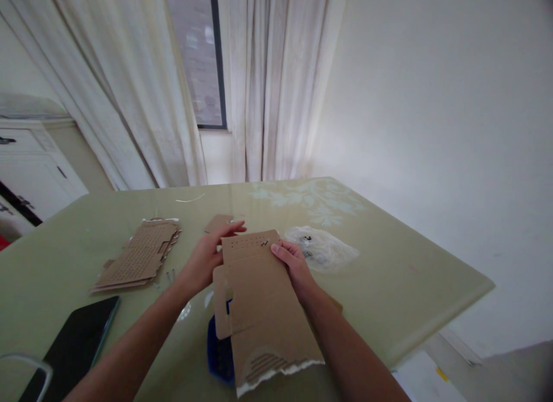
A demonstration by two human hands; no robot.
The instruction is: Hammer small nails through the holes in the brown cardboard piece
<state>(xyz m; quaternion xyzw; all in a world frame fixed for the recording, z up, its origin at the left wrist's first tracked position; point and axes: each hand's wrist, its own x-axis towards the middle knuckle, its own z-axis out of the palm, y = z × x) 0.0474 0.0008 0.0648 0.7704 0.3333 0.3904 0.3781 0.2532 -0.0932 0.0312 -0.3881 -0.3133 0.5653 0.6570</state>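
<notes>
tablet: (73, 344) dark, flat on the bench near the left edge; screen up
bench: (410, 275) pale green, glossy; faint floral pattern at the far side
perforated cardboard: (140, 255) stack of pieces with rows of small holes, left of both hands; apart from them
left hand: (207, 258) clasped on the left upper edge of the cardboard sheet; fingers curled over its top, thumb side hidden
small cardboard scrap: (218, 222) flat on the bench just behind the left hand
cardboard sheet: (259, 298) held above the bench between both hands, centre of view; row of small holes along the far end, torn near end showing corrugation, folded flap on its left
blue object: (218, 350) partly hidden under the sheet; kind not clear
right hand: (294, 264) gripping the sheet's right upper edge; fingers on top
plastic bag: (322, 247) clear, crumpled, just right of the right hand; small dark bits inside
</notes>
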